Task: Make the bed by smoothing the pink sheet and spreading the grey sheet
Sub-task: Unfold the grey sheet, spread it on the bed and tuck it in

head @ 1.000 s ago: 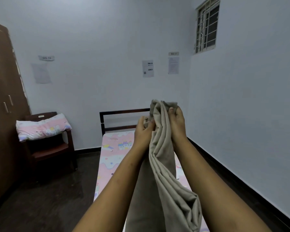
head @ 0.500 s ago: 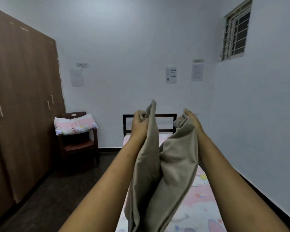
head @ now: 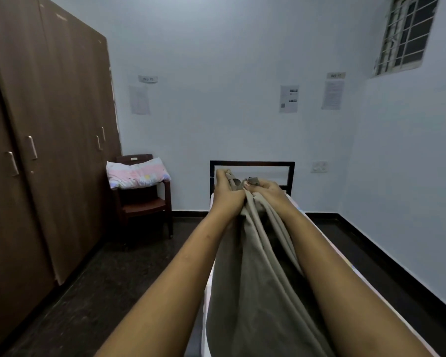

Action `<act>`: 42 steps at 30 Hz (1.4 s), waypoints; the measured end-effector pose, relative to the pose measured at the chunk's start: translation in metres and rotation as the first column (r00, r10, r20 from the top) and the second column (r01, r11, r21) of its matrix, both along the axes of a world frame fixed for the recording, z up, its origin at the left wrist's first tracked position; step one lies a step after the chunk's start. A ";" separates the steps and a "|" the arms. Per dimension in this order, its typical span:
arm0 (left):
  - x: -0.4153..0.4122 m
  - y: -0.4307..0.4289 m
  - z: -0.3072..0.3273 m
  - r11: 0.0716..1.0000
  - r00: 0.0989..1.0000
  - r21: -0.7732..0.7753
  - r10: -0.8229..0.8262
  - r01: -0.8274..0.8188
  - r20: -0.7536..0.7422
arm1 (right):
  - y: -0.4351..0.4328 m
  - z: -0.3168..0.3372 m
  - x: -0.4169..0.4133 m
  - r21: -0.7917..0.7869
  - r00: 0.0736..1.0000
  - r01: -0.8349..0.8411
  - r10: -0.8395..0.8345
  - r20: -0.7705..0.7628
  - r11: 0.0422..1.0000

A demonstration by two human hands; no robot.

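In the head view, the left hand (head: 227, 194) and right hand (head: 267, 190) meet near the far headboard (head: 252, 164), the fingers of both curled tight round a bunched edge of the grey sheet (head: 255, 279). It drapes back toward the near end of the bed, over the pink sheet (head: 348, 264) (only a thin strip shows at the right edge).

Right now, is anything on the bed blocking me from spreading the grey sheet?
Nothing visible. The left hand and right hand grip the bunched grey sheet above the bed; the pillow sits aside on the chair. The sheet itself hides most of the bed's surface.
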State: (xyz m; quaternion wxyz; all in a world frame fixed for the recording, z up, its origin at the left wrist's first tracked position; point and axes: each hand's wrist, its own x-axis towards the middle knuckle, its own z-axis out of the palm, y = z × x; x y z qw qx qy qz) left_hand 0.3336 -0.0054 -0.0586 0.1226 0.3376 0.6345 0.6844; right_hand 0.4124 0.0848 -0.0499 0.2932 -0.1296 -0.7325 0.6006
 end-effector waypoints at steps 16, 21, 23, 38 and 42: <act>-0.212 -0.062 -0.026 0.934 0.920 0.236 0.176 -0.268 0.350 | 0.029 -0.079 -0.065 -0.326 0.758 0.626 -0.650 0.043 0.708; -0.204 -0.029 -0.020 0.940 0.928 0.271 0.103 -0.209 0.357 | 0.048 -0.084 -0.068 -0.316 0.693 0.690 -0.720 0.028 0.651; -0.194 -0.010 -0.016 0.950 0.931 0.273 0.047 -0.154 0.362 | 0.056 -0.080 -0.075 -0.262 0.682 0.712 -0.730 0.035 0.652; -0.145 0.159 0.002 0.953 0.895 0.260 -0.248 0.156 0.370 | 0.194 -0.027 -0.083 0.049 0.570 0.821 -0.821 -0.030 0.569; -0.137 0.193 0.024 0.919 0.876 0.308 -0.347 0.246 0.336 | 0.233 -0.018 -0.066 0.059 0.534 0.845 -0.837 -0.119 0.531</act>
